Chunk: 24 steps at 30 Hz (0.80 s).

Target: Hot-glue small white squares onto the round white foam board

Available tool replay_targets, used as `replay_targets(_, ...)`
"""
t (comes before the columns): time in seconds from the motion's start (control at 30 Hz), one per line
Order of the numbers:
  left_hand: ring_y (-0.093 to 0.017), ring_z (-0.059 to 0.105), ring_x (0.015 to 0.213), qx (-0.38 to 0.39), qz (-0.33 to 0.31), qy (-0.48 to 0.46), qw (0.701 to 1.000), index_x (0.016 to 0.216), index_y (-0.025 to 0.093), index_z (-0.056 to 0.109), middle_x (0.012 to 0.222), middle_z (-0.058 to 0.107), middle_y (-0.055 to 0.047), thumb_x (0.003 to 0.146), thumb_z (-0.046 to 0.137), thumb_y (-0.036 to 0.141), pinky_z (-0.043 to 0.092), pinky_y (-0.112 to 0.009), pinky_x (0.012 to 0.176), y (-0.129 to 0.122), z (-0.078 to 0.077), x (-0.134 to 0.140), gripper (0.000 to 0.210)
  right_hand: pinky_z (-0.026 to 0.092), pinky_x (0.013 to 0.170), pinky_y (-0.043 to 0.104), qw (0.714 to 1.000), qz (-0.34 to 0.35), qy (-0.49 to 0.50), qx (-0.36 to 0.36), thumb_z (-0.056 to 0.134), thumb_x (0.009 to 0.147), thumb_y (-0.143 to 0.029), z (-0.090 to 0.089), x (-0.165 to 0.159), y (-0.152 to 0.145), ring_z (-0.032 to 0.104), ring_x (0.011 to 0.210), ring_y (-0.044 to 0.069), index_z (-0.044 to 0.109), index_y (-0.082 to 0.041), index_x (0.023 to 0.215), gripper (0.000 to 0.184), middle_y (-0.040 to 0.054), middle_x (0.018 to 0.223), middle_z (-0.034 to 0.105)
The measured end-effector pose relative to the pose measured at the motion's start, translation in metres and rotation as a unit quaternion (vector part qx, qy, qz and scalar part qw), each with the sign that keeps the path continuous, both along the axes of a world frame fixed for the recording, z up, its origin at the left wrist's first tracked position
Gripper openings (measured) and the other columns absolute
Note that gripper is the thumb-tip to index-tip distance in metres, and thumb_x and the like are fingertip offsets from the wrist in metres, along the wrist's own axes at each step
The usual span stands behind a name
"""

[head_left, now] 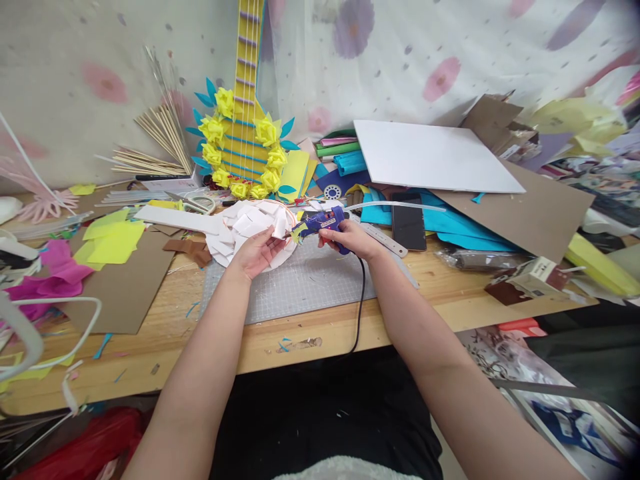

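Observation:
My right hand (354, 239) is wrapped round the handle of a blue hot glue gun (324, 220), whose nozzle points left. A long translucent glue stick (400, 205) juts from the gun's back end. Close to the nozzle, my left hand (260, 253) pinches a small white board piece (281, 224) between thumb and fingers. Beneath that hand lies a flat white guitar-like shape, its round body (225, 235) covered with overlapping white pieces and its straight neck (175, 218) pointing left. Part of the body rests over a grey cutting mat (310, 280).
A yellow guitar-shaped craft with paper flowers (243, 143) leans at the back. Scissors (197, 202), wooden sticks (167, 137), a phone (409, 223) and a metal ruler (383, 240) surround the work. White board (435, 153) lies right; brown cardboard (125, 287) lies left. The gun's cord (361, 307) drops over the table's edge.

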<state>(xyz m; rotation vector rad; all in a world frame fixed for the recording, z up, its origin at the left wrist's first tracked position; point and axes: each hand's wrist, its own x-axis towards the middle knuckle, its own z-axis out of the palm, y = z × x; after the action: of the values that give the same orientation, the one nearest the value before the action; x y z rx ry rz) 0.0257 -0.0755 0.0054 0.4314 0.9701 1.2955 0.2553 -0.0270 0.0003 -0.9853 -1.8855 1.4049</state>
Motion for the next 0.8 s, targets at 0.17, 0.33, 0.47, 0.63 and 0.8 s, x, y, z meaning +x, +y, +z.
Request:
replay_targets(0.17,-0.011,0.068,0.077,-0.004,0.000,-0.004,1.000,0.092,0.012,0.069,0.083,0.072,-0.005,0.089,0.056,0.013,0.055,-0.024,0.086,0.0001,0.0008,0.0008,0.013,0.033,0.043,0.023,0.998,-0.053,0.002,-0.018,0.070,0.065,-0.064,-0.0018,-0.0028,0.0009,0.043,0.047,0.007,0.056,-0.018,0.065,0.049,-0.0001,0.058,0.055)
replay_targets(0.33,-0.010,0.067,0.073,-0.005,-0.002,0.001,1.000,0.087,0.011,0.069,0.079,0.071,-0.005,0.090,0.054,0.012,0.055,-0.021,0.079,0.0012,-0.0017,-0.0005,0.015,0.033,0.044,0.023,0.996,-0.090,0.006,-0.022,0.071,0.061,-0.068,-0.0025,-0.0034,0.0013,0.043,0.047,0.008,0.051,-0.019,0.065,0.053,-0.0026,0.053,0.050)
replay_targets(0.47,-0.011,0.068,0.077,0.004,-0.015,0.006,1.000,0.094,0.012,0.069,0.085,0.072,-0.006,0.087,0.057,0.011,0.055,-0.022,0.081,0.0019,-0.0050,-0.0023,0.013,0.031,0.044,0.024,0.994,-0.109,0.003,-0.004,0.068,0.064,-0.070,-0.0024,-0.0032,0.0012,0.040,0.046,0.008,0.047,-0.020,0.064,0.054,-0.0031,0.050,0.047)
replay_targets(0.63,-0.012,0.068,0.079,0.010,-0.023,0.011,1.000,0.097,0.011,0.070,0.087,0.072,-0.007,0.088,0.056,0.011,0.056,-0.022,0.080,0.0019,-0.0071,-0.0033,0.016,0.030,0.044,0.025,0.992,-0.123,0.004,0.007,0.066,0.064,-0.072,-0.0039,-0.0038,0.0027,0.038,0.045,0.008,0.045,-0.021,0.061,0.056,-0.0033,0.049,0.046)
replay_targets(0.8,-0.012,0.068,0.076,0.012,-0.014,0.011,1.000,0.090,0.011,0.070,0.083,0.072,-0.007,0.089,0.055,0.012,0.056,-0.023,0.081,0.0006,-0.0039,-0.0014,0.015,0.031,0.046,0.025,0.996,-0.090,-0.024,0.009,0.066,0.066,-0.070,-0.0044,-0.0014,0.0028,0.041,0.046,0.008,0.046,-0.020,0.055,0.055,-0.0013,0.048,0.047)
